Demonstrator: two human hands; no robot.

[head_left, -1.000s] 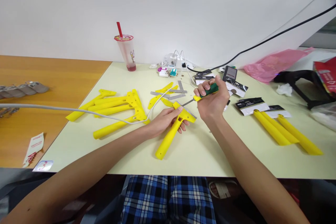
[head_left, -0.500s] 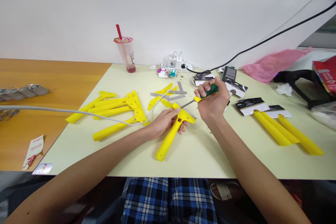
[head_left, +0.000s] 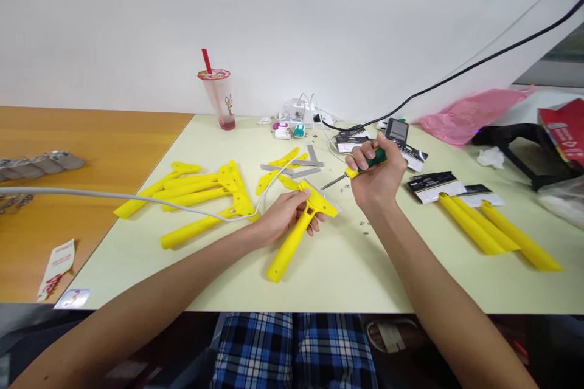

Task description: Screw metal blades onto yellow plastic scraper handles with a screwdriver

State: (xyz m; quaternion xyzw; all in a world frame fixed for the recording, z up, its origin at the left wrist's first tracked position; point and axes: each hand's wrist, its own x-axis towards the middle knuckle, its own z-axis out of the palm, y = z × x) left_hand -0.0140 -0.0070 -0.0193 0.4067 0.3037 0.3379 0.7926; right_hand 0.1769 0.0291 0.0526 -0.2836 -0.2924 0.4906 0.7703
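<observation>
My left hand point(head_left: 288, 213) grips the head of a yellow scraper point(head_left: 294, 243), thumb on top and fingers underneath. A metal blade edge shows along the scraper's head, and its handle points down toward me. My right hand point(head_left: 381, 173) is wrapped round the green and yellow handle of a screwdriver point(head_left: 365, 165). The screwdriver's tip is just right of the scraper head, apart from it. Beyond the scraper lie loose metal blades point(head_left: 306, 172) and yellow cover pieces point(head_left: 267, 182). Tiny screws point(head_left: 364, 224) are scattered to the right of the scraper.
Several yellow scraper handles point(head_left: 196, 228) lie at left, with a white cable point(head_left: 137, 199) running over them. Packaged yellow scrapers point(head_left: 474, 225) are at right. A plastic cup point(head_left: 221, 100) with a straw and a power strip point(head_left: 303, 112) stand along the wall. A black cable point(head_left: 456, 73) hangs at right.
My right hand has drawn the screwdriver slightly right and away, so its tip has come off the scraper head. My left hand still holds the scraper in nearly the same place.
</observation>
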